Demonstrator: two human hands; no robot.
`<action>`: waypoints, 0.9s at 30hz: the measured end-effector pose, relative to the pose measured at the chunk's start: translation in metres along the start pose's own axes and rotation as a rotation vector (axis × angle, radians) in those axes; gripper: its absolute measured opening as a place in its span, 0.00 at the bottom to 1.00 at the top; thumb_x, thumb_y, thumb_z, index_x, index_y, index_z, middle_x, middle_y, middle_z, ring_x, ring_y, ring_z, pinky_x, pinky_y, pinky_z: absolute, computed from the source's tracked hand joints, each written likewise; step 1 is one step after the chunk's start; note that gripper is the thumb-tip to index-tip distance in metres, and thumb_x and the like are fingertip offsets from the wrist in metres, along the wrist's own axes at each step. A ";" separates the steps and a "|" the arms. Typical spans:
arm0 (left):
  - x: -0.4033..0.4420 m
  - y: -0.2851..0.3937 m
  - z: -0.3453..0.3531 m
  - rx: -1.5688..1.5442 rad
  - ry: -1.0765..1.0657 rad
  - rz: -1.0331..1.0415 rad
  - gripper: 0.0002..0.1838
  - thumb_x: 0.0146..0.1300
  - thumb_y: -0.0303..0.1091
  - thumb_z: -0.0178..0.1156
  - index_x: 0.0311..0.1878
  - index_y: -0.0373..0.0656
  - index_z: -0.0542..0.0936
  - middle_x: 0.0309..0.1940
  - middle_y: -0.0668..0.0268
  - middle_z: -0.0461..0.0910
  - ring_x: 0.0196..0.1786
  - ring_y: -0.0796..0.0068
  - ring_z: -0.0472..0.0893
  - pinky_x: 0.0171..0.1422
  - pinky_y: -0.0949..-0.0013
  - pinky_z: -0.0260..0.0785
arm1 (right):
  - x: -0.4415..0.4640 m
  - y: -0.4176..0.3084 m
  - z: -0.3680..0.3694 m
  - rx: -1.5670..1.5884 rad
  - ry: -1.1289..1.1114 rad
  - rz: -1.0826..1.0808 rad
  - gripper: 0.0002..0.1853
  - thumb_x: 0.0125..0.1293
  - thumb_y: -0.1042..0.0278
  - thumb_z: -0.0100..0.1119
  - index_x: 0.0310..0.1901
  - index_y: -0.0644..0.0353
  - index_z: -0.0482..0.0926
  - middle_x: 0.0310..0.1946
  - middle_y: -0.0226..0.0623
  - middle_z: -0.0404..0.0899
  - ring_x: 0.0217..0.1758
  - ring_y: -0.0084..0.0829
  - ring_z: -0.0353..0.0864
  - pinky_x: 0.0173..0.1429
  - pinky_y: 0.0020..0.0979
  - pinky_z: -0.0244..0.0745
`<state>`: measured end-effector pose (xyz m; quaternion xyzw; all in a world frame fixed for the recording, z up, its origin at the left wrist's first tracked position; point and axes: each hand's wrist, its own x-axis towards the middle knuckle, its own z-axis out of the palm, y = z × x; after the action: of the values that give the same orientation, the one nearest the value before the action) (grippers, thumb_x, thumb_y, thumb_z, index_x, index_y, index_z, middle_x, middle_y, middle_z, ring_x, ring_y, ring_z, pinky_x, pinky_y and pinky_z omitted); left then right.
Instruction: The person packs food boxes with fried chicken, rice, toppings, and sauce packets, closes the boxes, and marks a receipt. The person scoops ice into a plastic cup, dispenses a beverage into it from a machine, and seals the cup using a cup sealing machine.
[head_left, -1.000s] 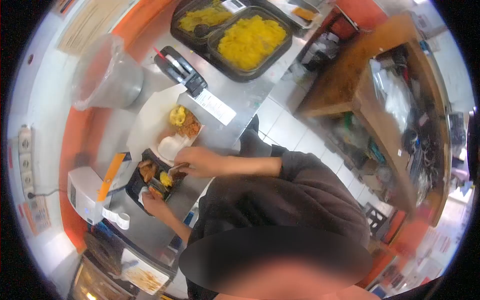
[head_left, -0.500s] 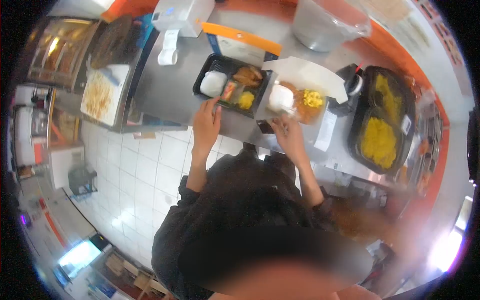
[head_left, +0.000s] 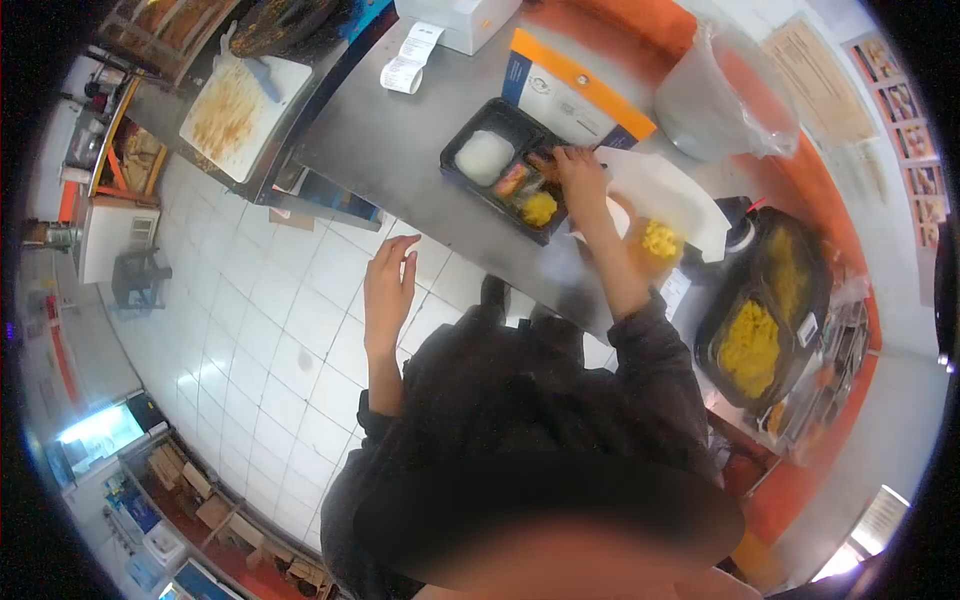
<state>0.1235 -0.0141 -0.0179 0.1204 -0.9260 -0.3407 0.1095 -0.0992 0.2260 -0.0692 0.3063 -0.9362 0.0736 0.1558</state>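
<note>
My right hand (head_left: 585,185) reaches across to the far right corner of a black compartment tray (head_left: 465,185), its bent fingers over a brown fried piece. The fingertips and whatever is between them are hidden. In the tray lie a white mound of rice (head_left: 484,157), a yellow food portion (head_left: 538,208) and a small wrapped packet (head_left: 511,180). Under my right forearm is a paper box (head_left: 680,195) with its lid up, holding yellow bits (head_left: 661,239) and something white. My left hand (head_left: 388,280) hangs over the floor before the counter, fingers extended, holding nothing.
An orange-topped card (head_left: 575,90) stands behind the tray. A receipt (head_left: 410,60) curls from a white printer. A plastic-lined bucket (head_left: 715,95) stands behind the box. Right is a large black tray (head_left: 715,325) of yellow food. A cutting board (head_left: 240,115) with a knife (head_left: 263,80) lies left.
My right hand has moved from the paper box's near edge to the black tray's far corner. My left hand has left the tray's near edge. The view has shifted.
</note>
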 end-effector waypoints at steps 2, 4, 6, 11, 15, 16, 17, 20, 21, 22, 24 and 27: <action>-0.002 -0.005 -0.004 -0.004 -0.014 -0.005 0.11 0.67 0.29 0.52 0.50 0.44 0.78 0.48 0.60 0.78 0.42 0.61 0.79 0.51 0.61 0.68 | -0.005 -0.001 0.007 0.014 0.028 -0.012 0.12 0.56 0.74 0.53 0.43 0.62 0.73 0.41 0.44 0.79 0.51 0.44 0.77 0.58 0.39 0.70; -0.005 -0.007 -0.005 0.035 -0.008 0.002 0.11 0.67 0.28 0.52 0.50 0.44 0.78 0.46 0.60 0.78 0.43 0.61 0.79 0.51 0.61 0.68 | -0.010 -0.004 0.005 0.019 0.041 -0.005 0.13 0.57 0.74 0.52 0.44 0.63 0.73 0.43 0.46 0.79 0.53 0.46 0.76 0.61 0.39 0.69; -0.002 -0.010 -0.002 0.029 -0.043 0.023 0.11 0.67 0.28 0.52 0.50 0.44 0.78 0.46 0.60 0.78 0.43 0.61 0.79 0.50 0.61 0.68 | -0.014 -0.008 0.005 0.152 0.037 0.026 0.15 0.58 0.74 0.51 0.48 0.65 0.72 0.48 0.51 0.77 0.58 0.48 0.73 0.65 0.42 0.65; 0.016 0.007 0.013 -0.024 -0.086 0.129 0.11 0.68 0.29 0.50 0.50 0.45 0.78 0.46 0.58 0.79 0.46 0.56 0.77 0.54 0.59 0.66 | -0.038 -0.023 -0.004 0.070 0.078 0.056 0.21 0.56 0.76 0.50 0.54 0.69 0.69 0.60 0.55 0.67 0.65 0.51 0.65 0.70 0.45 0.60; 0.033 0.032 0.034 -0.065 -0.182 0.269 0.11 0.68 0.30 0.51 0.49 0.44 0.79 0.45 0.57 0.79 0.48 0.55 0.77 0.54 0.61 0.68 | -0.097 -0.054 -0.060 0.453 -0.050 0.097 0.23 0.52 0.79 0.54 0.53 0.65 0.70 0.56 0.49 0.68 0.63 0.50 0.66 0.67 0.45 0.63; 0.036 0.038 0.042 -0.073 -0.209 0.289 0.11 0.68 0.30 0.51 0.49 0.44 0.79 0.45 0.57 0.79 0.48 0.55 0.77 0.54 0.61 0.68 | -0.116 -0.058 -0.066 0.633 -0.119 0.174 0.23 0.50 0.80 0.55 0.52 0.62 0.72 0.54 0.47 0.70 0.61 0.49 0.68 0.64 0.44 0.66; 0.040 0.044 0.051 -0.097 -0.285 0.342 0.11 0.69 0.30 0.50 0.50 0.44 0.79 0.45 0.58 0.79 0.49 0.56 0.77 0.54 0.61 0.68 | -0.135 -0.058 -0.070 0.624 -0.114 0.210 0.23 0.50 0.80 0.55 0.52 0.62 0.72 0.54 0.47 0.70 0.61 0.49 0.68 0.64 0.44 0.66; 0.045 0.065 0.083 -0.226 -0.549 0.325 0.12 0.70 0.32 0.49 0.50 0.42 0.79 0.47 0.59 0.80 0.53 0.59 0.77 0.55 0.61 0.67 | -0.198 -0.058 -0.073 0.693 -0.150 0.275 0.17 0.52 0.80 0.55 0.46 0.58 0.75 0.50 0.43 0.73 0.55 0.47 0.72 0.57 0.41 0.70; 0.045 0.073 0.095 -0.321 -0.705 0.235 0.13 0.70 0.34 0.49 0.50 0.42 0.79 0.48 0.60 0.80 0.54 0.61 0.77 0.56 0.60 0.67 | -0.216 -0.060 -0.071 0.667 -0.079 0.375 0.15 0.52 0.81 0.54 0.43 0.58 0.75 0.47 0.42 0.74 0.51 0.46 0.74 0.53 0.40 0.72; 0.043 0.081 0.107 -0.320 -0.730 0.241 0.13 0.70 0.34 0.49 0.50 0.42 0.79 0.48 0.60 0.80 0.54 0.61 0.77 0.56 0.60 0.67 | -0.232 -0.060 -0.070 0.638 -0.010 0.474 0.12 0.52 0.81 0.54 0.40 0.59 0.76 0.45 0.41 0.75 0.48 0.46 0.75 0.50 0.39 0.73; 0.037 0.091 0.127 -0.182 -0.970 0.128 0.16 0.71 0.36 0.49 0.57 0.41 0.75 0.56 0.57 0.76 0.60 0.62 0.74 0.61 0.61 0.66 | -0.253 -0.060 -0.080 0.640 0.029 0.566 0.12 0.52 0.82 0.54 0.39 0.59 0.76 0.43 0.41 0.75 0.46 0.46 0.76 0.49 0.39 0.73; 0.020 0.077 0.169 -0.358 -0.765 0.204 0.22 0.71 0.38 0.49 0.65 0.38 0.67 0.63 0.52 0.70 0.65 0.60 0.70 0.67 0.63 0.62 | -0.276 -0.057 -0.084 0.623 0.111 0.679 0.11 0.53 0.83 0.53 0.38 0.60 0.77 0.38 0.41 0.76 0.41 0.46 0.77 0.45 0.38 0.74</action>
<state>0.0446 0.1386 -0.0905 -0.1276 -0.8333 -0.5034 -0.1893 0.1666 0.3520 -0.0813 0.0104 -0.9070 0.4146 0.0736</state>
